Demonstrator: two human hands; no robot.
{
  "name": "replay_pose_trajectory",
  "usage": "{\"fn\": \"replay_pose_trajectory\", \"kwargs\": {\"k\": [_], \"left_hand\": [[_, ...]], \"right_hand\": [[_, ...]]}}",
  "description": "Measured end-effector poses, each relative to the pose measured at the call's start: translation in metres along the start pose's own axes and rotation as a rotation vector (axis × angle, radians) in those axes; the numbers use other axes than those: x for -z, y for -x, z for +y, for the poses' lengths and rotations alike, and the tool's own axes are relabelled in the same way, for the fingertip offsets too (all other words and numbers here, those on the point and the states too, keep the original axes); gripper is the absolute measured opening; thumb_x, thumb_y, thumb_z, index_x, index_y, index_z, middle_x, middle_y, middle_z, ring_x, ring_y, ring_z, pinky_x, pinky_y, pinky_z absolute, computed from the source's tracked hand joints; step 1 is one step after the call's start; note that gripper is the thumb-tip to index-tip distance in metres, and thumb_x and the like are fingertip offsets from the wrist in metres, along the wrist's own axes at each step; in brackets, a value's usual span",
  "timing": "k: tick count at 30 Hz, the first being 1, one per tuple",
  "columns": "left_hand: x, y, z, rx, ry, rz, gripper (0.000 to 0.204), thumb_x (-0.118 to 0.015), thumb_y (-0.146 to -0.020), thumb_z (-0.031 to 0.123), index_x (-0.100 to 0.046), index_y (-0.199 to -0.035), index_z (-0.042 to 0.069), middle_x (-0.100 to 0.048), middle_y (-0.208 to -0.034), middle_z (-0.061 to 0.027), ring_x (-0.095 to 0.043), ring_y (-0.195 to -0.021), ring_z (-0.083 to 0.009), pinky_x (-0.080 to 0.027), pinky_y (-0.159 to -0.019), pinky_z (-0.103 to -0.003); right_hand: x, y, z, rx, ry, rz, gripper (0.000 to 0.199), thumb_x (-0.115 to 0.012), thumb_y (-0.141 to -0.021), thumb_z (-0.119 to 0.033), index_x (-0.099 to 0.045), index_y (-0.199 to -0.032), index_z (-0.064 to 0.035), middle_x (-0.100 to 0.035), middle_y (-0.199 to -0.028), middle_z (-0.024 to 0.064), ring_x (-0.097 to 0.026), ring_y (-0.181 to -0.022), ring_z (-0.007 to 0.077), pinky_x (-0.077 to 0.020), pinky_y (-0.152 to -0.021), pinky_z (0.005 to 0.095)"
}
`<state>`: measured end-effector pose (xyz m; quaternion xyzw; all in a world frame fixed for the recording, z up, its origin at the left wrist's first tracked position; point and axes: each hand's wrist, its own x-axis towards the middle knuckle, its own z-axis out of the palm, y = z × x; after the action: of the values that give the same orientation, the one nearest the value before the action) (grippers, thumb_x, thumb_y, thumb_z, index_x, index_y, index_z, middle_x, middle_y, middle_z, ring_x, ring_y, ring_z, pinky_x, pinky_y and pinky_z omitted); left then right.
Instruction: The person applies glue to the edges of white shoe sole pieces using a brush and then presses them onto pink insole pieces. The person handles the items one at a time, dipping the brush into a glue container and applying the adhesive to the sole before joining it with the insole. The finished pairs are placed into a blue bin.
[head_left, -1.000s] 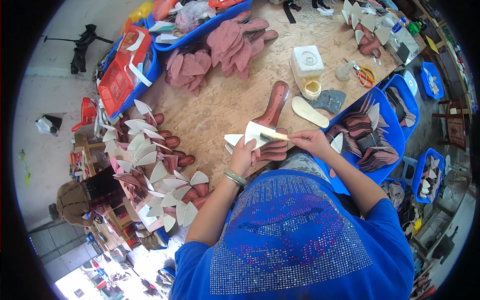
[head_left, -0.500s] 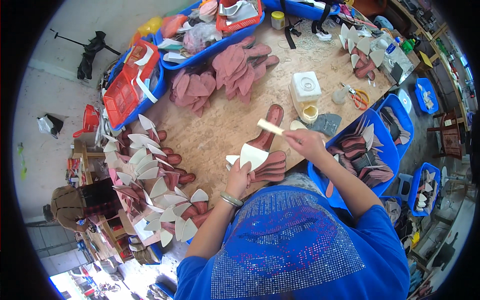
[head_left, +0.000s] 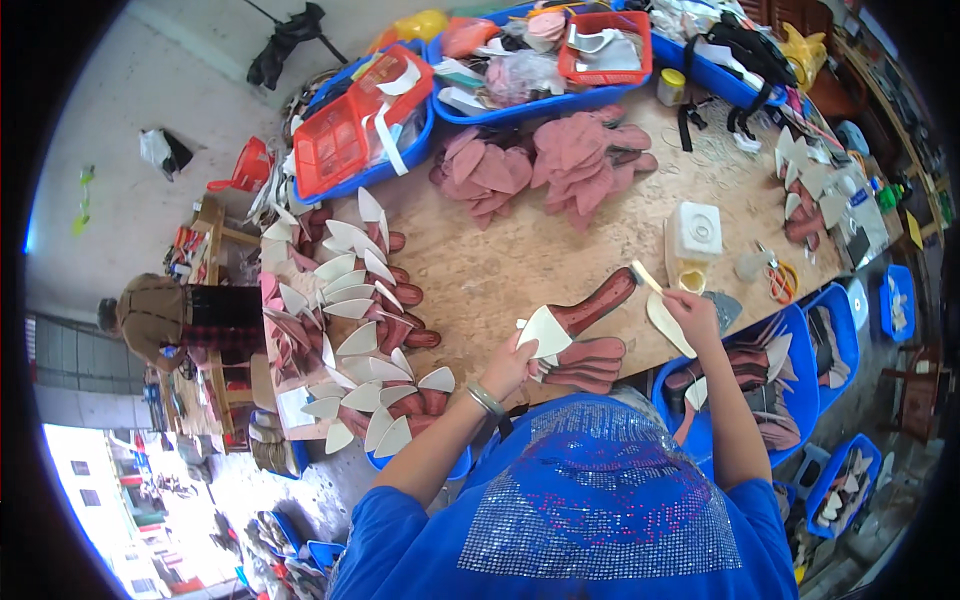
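The grip of the right hand (head_left: 693,316) is closed around a pale-handled brush (head_left: 648,279), its bristle end up beside the heel of a reddish-brown insole (head_left: 602,302). The left hand (head_left: 507,366) has its grip clamped on a white piece (head_left: 543,335), which lies over that insole's front end. Just below, nearer the body, a stack of similar insoles (head_left: 588,362) rests on the table (head_left: 480,275). Near the right hand lie a loose cream insole (head_left: 668,326) and a white container (head_left: 693,232); orange-handled scissors (head_left: 783,282) sit farther right. A blue bin (head_left: 664,392) of insoles stands at the table's right edge. Rows of insoles with white pieces (head_left: 350,292) cover the left side, and pink pieces (head_left: 590,165) are heaped toward the far side.
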<state>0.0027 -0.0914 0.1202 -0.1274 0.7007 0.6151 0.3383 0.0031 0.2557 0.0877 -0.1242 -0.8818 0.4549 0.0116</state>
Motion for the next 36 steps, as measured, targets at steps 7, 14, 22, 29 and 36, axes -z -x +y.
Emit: {"fn": "replay_pose_trajectory", "kwargs": {"k": [7, 14, 22, 29, 36], "left_hand": [[0.100, -0.081, 0.055, -0.439, -0.700, 0.489, 0.027, -0.043, -0.095, 0.025, -0.052, -0.107, 0.003, -0.061, -0.069, -0.0181, -0.060, -0.061, -0.0341, -0.046, -0.056, -0.046], [0.155, -0.183, 0.156, -0.468, -1.374, 0.773, 0.041, -0.038, -0.092, 0.015, -0.039, -0.133, 0.011, -0.057, -0.099, -0.0209, -0.061, -0.087, -0.0368, -0.051, -0.069, -0.047], [0.127, -0.228, 0.133, -0.651, -1.589, 0.760, 0.036, -0.045, -0.086, 0.012, -0.048, -0.123, 0.011, -0.052, -0.107, -0.0147, -0.057, -0.091, -0.0312, -0.048, -0.077, -0.043], [0.051, -0.164, -0.005, -0.739, -1.524, -0.517, 0.063, -0.073, -0.072, 0.035, -0.051, -0.122, 0.005, -0.055, -0.120, -0.0160, -0.050, -0.117, -0.0309, -0.043, -0.094, -0.040], [0.027, -0.142, -0.007, -0.267, -1.741, -0.761, 0.059, -0.076, -0.070, 0.029, -0.053, -0.120, 0.008, -0.056, -0.120, -0.0123, -0.055, -0.112, -0.0301, -0.046, -0.091, -0.040]], "right_hand": [[0.012, 0.037, 0.026, -0.221, -0.167, 0.025, 0.021, -0.066, -0.083, -0.015, -0.070, -0.098, -0.0010, -0.070, -0.085, 0.0067, -0.062, -0.077, 0.0086, -0.0478, -0.071, 0.0233], [0.021, 0.058, 0.030, -0.283, -0.263, 0.148, 0.020, -0.065, -0.085, -0.011, -0.069, -0.099, 0.0020, -0.068, -0.086, 0.0029, -0.059, -0.079, 0.0073, -0.0465, -0.072, 0.0206], [0.040, 0.078, 0.045, -0.326, -0.177, 0.224, 0.020, -0.063, -0.086, -0.009, -0.068, -0.102, 0.0014, -0.066, -0.085, 0.0004, -0.058, -0.073, 0.0050, -0.0455, -0.066, 0.0192], [0.041, 0.070, 0.042, -0.282, -0.080, 0.159, 0.022, -0.063, -0.086, -0.012, -0.068, -0.102, 0.0014, -0.067, -0.087, 0.0024, -0.059, -0.075, 0.0067, -0.0473, -0.069, 0.0215], [0.036, 0.061, 0.054, -0.318, -0.259, 0.111, 0.022, -0.065, -0.085, -0.013, -0.069, -0.102, 0.0002, -0.064, -0.078, -0.0013, -0.054, -0.069, 0.0040, -0.0431, -0.063, 0.0187]]}}
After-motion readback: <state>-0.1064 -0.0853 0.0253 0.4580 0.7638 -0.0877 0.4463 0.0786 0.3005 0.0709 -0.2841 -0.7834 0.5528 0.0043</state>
